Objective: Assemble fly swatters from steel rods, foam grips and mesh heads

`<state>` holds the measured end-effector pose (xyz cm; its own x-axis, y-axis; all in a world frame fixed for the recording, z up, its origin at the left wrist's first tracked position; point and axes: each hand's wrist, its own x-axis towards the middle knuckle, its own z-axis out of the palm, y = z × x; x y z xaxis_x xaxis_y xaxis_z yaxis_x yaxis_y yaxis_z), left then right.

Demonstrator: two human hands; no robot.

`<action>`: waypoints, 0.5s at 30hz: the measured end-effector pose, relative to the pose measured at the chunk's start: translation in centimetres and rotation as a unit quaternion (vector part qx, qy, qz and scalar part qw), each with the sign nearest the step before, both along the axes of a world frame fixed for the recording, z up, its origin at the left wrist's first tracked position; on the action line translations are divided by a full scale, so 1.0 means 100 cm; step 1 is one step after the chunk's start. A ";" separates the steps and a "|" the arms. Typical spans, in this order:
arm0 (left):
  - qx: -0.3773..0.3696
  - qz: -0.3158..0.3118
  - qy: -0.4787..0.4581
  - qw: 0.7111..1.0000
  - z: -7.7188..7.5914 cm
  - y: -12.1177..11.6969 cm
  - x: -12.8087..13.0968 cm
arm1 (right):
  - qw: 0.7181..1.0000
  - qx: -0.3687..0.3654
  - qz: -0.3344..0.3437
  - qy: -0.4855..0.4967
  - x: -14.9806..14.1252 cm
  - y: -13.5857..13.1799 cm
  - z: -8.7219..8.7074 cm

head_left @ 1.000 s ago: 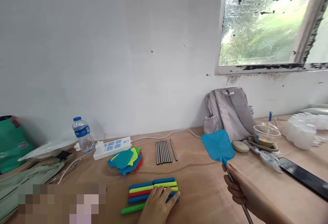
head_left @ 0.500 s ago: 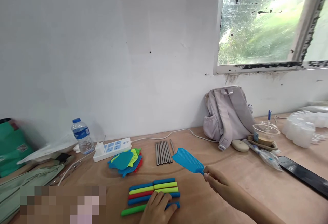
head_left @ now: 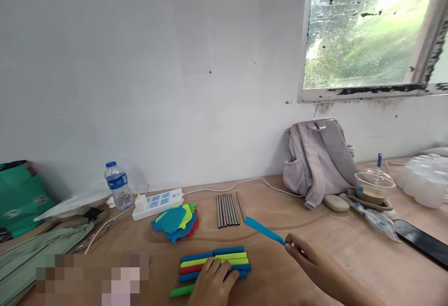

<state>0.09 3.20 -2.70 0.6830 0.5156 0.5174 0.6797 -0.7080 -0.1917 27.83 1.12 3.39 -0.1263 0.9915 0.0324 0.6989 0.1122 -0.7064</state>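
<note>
Blue swatter (head_left: pixel 263 229) now turned edge-on. Right hand (head_left: pixel 307 255): fingers closed at its neck. Left hand (head_left: pixel 212 281): fingers curled over coloured tubes (head_left: pixel 231 255), grip unclear.

The table (head_left: pixel 290 273) meets the wall (head_left: pixel 210 110). Far L, a bag (head_left: pixel 21 198); R of it, a bottle (head_left: pixel 119 187), then a power strip (head_left: pixel 157 205). Flat tops (head_left: pixel 170 220) lie in a pile before the strip. R of them, rods (head_left: pixel 228 210) lie in a row w/ 1 just to the R. Tubes (head_left: pixel 229 250) lie in front, under the L hand (head_left: pixel 212 282). R of the rods, a backpack (head_left: pixel 317 161); R of that, a cup (head_left: pixel 374 187) in a tray (head_left: pixel 385 205), w/ a phone (head_left: pixel 420 240) in front.
</note>
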 end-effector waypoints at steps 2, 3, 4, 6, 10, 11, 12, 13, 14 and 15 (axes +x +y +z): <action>-0.004 0.001 0.008 1.000 0.004 -0.001 0.000 | 1.000 0.000 -0.002 0.001 0.000 0.000 -0.001; -0.006 -0.003 0.009 1.000 0.007 -0.001 -0.001 | 1.000 0.000 -0.002 -0.001 0.000 0.001 -0.001; -0.006 -0.008 0.006 1.000 0.010 -0.002 -0.001 | 1.000 0.001 -0.001 -0.007 0.000 0.001 -0.001; -0.004 -0.019 -0.011 1.000 0.014 -0.004 -0.002 | 1.000 0.002 0.004 -0.027 -0.001 0.001 -0.001; -0.039 0.025 -0.141 0.989 0.025 -0.009 0.001 | 0.995 0.038 0.045 -0.086 -0.008 -0.005 0.006; -0.065 0.044 -0.185 0.980 0.029 -0.010 0.003 | 0.991 0.051 0.070 -0.104 -0.011 -0.008 0.010; -0.092 0.053 -0.226 0.968 0.035 -0.011 0.005 | 0.986 0.063 0.098 -0.123 -0.015 -0.011 0.013; -0.120 0.046 -0.253 0.959 0.040 -0.011 0.008 | 0.979 0.077 0.126 -0.142 -0.018 -0.015 0.016; -0.147 0.021 -0.263 0.953 0.047 -0.010 0.009 | 0.970 0.094 0.152 -0.161 -0.022 -0.018 0.019; -0.168 -0.021 -0.259 0.951 0.052 -0.009 0.011 | 0.961 0.115 0.174 -0.181 -0.025 -0.020 0.020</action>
<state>1.17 2.27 2.52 0.4057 0.6887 0.6010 0.5905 -0.6994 0.4028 25.31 -0.92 5.41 -0.4928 0.8592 0.1373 0.7863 0.5073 -0.3528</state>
